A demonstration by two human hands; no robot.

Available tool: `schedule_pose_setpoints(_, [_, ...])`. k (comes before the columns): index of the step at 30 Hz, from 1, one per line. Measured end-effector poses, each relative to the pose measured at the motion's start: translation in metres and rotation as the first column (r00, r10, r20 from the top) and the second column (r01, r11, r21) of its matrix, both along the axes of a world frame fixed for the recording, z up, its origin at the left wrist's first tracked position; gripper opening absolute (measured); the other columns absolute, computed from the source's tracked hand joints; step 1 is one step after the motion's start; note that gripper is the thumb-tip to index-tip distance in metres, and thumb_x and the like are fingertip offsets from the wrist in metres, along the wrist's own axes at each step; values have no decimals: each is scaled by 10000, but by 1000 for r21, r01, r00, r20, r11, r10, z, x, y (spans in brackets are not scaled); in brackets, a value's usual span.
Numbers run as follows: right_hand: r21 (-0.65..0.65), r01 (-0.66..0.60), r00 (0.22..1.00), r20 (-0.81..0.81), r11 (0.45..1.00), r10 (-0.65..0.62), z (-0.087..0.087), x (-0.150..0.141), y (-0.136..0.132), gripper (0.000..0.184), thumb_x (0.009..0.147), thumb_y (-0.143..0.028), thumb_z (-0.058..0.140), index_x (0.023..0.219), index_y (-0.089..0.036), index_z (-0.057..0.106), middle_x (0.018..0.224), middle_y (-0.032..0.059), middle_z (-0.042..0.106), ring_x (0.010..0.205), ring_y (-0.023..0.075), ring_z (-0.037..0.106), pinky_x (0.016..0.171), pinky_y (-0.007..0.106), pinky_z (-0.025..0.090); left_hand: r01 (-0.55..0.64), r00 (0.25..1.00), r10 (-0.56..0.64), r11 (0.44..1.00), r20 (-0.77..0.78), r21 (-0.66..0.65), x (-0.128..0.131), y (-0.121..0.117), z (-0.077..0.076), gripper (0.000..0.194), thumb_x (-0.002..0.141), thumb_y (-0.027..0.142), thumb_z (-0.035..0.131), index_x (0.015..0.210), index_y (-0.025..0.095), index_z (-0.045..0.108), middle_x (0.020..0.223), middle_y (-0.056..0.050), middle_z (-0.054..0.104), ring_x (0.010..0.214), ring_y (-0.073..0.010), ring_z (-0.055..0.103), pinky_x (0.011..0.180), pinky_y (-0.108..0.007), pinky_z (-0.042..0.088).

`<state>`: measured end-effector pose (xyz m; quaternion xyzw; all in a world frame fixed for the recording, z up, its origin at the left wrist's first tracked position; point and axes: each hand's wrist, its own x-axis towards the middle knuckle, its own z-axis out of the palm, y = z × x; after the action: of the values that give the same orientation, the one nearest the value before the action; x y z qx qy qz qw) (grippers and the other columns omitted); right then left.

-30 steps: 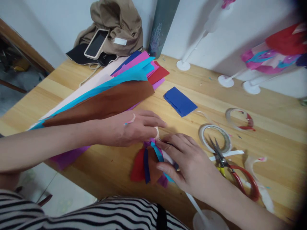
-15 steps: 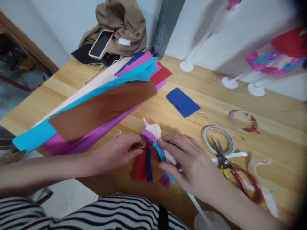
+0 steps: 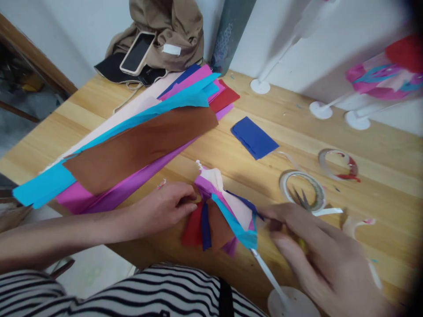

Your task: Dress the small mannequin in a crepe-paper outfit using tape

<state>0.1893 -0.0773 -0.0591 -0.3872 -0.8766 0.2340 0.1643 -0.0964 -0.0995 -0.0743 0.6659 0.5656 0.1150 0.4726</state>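
A small doll figure on a white stick stand lies on the wooden table. It wears a skirt of crepe paper strips in red, blue, brown, turquoise and purple. My left hand is closed in a pinch on the skirt at the doll's waist. My right hand is smeared by motion, just right of the skirt's hem. It lies over the scissors, whose blades stick out above it, and I cannot make out its grip.
Long crepe paper sheets are stacked at the left. Right of them lie a folded blue piece and two tape rolls. A phone rests on a brown bag. White doll stands and a dressed doll stand behind.
My left hand drew back from over the doll to pinch its waist. My right hand left the skirt and slid right over the scissors, uncovering the skirt.
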Motion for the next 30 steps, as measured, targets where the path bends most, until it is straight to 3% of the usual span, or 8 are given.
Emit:
schedule_pose_setpoints(3, [-5, 67, 993, 98, 998, -66, -1, 17, -16, 256, 943, -256, 498, 1147, -372, 600, 993, 79, 770, 827, 333, 762, 630, 495, 622, -13, 999, 13, 1000, -30, -10, -1, 1, 2, 162, 922, 218, 518, 791, 175, 602, 781, 5, 657, 730, -146, 581, 676, -276, 386])
schedule_pose_setpoints(7, [-120, 13, 989, 145, 993, 4, -17, 17, -32, 79, 908, -312, 562, 937, -316, 635, 791, 52, 759, 604, 300, 742, 435, 429, 584, -10, 999, 11, 1000, -45, 3, 1, 3, 3, 183, 921, 214, 505, 768, 169, 594, 760, 0, 647, 718, -146, 575, 662, -273, 369])
schedule_pose_setpoints(12, [-219, -53, 977, 192, 974, 96, -32, 10, -34, 144, 930, -234, 498, 947, -296, 627, 730, 25, 736, 589, 272, 737, 426, 380, 559, -57, 996, 58, 998, 66, -12, -4, 3, 0, 154, 897, 228, 524, 790, 173, 619, 741, 16, 642, 686, -127, 566, 627, -246, 380])
schedule_pose_setpoints(17, [-189, -13, 998, 59, 982, 25, -27, 4, -26, 147, 920, -242, 505, 782, -284, 536, 597, 15, 642, 452, 228, 629, 396, 346, 498, -208, 961, 222, 973, 162, -97, -12, 2, 4, 195, 900, 293, 530, 780, 172, 625, 587, 53, 517, 516, -89, 459, 493, -213, 333])
schedule_pose_setpoints(22, [-127, 10, 997, -75, 992, -20, -15, -6, -15, 294, 951, -322, 524, 667, -252, 499, 525, -8, 573, 421, 175, 565, 393, 288, 447, -371, 875, 384, 923, 295, -102, -16, 8, 13, 239, 858, 388, 605, 868, 155, 654, 557, 47, 522, 490, -96, 487, 450, -201, 372])
schedule_pose_setpoints(25, [-154, -20, 982, -191, 988, -10, -9, -10, -8, 340, 967, -410, 547, 676, -235, 557, 533, -14, 569, 443, 154, 554, 414, 257, 434, -471, 825, 431, 882, 366, 25, -18, 16, 19, 231, 834, 363, 645, 922, 152, 680, 692, 6, 627, 573, -108, 567, 523, -219, 468])
schedule_pose_setpoints(28, [-233, -63, 943, -331, 971, -18, -9, -13, -1, 450, 972, -552, 531, 675, -217, 579, 546, -12, 571, 471, 145, 554, 442, 246, 449, -494, 825, 390, 849, 408, 187, -17, 26, 27, 234, 853, 347, 659, 974, 154, 710, 917, -63, 732, 820, -159, 670, 753, -282, 559])
schedule_pose_setpoints(30, [-276, -104, 919, -393, 956, -13, -13, -14, 2, 492, 961, -610, 521, 683, -209, 587, 559, -6, 584, 488, 145, 575, 464, 244, 476, -485, 819, 340, 841, 462, 240, -15, 32, 32, 280, 874, 360, 668, 1066, 160, 708, 1085, -95, 745, 993, -198, 684, 907, -338, 554])
